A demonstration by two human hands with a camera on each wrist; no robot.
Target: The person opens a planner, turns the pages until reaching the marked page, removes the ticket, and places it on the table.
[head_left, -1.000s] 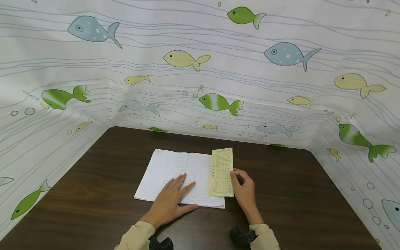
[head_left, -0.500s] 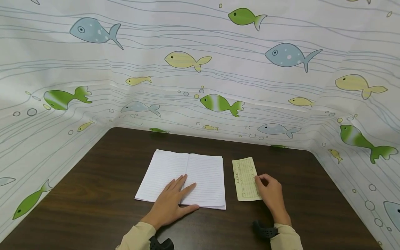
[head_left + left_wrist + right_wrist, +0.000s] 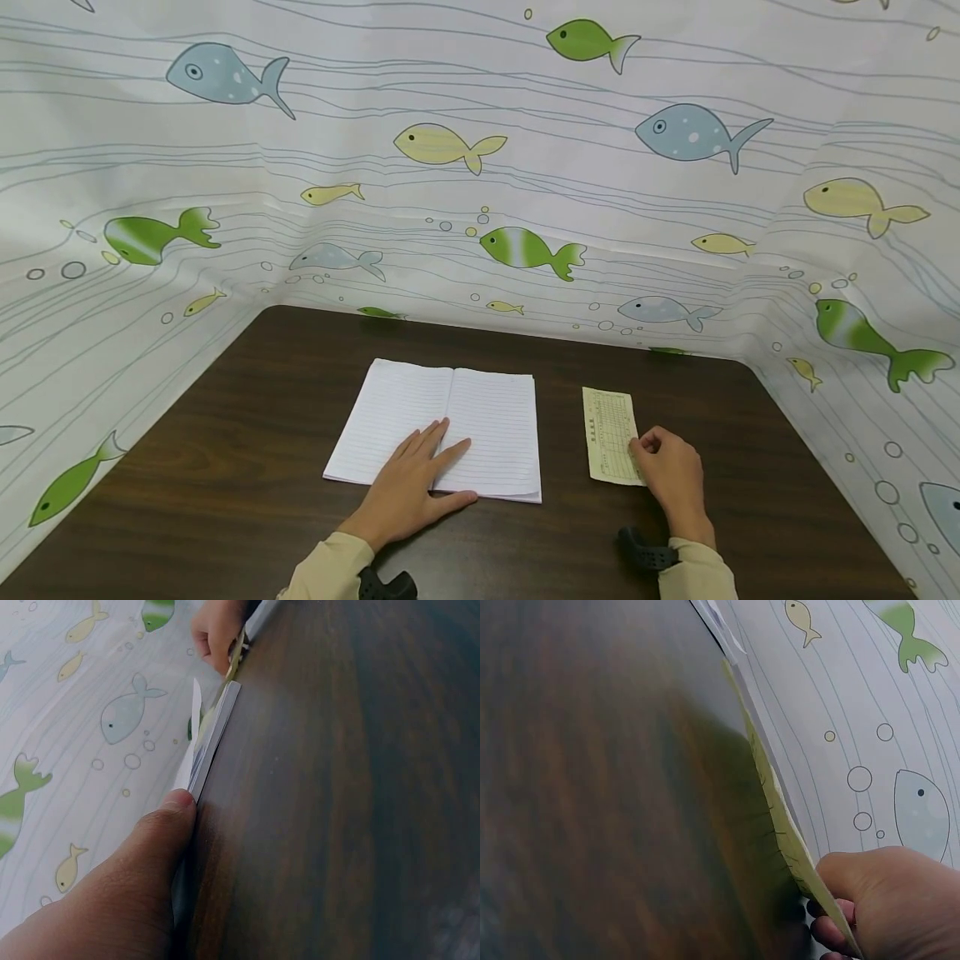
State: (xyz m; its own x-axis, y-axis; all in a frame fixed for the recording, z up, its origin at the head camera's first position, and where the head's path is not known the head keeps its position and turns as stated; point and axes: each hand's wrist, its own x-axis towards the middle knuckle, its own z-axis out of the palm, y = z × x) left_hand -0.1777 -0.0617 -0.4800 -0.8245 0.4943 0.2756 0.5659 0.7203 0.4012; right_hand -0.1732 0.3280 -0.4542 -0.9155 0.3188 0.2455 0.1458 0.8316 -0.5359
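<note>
An open notebook with white lined pages point(image 3: 491, 417) lies on the dark wooden table. My left hand point(image 3: 412, 483) rests flat on it near the centre fold, fingers spread. Its thumb lies by the notebook's near edge, seen close up in the left wrist view. To the right of the notebook is a slip of pale yellow paper point(image 3: 611, 433) printed with a table grid. My right hand point(image 3: 671, 475) pinches the slip by its right edge. In the right wrist view the yellow slip point(image 3: 780, 825) appears nearly edge-on between thumb and fingers, its lower side tilted toward the camera.
The dark brown table point(image 3: 187, 467) extends on both sides of the notebook. White sheeting point(image 3: 480, 192) with printed fish surrounds the table at the back and sides. A black band point(image 3: 648, 552) sits on the right wrist, and another black band point(image 3: 386, 586) on the left.
My right hand has carried the yellow slip off the notebook's right page to the right and slightly nearer. The left hand and the notebook have stayed in place.
</note>
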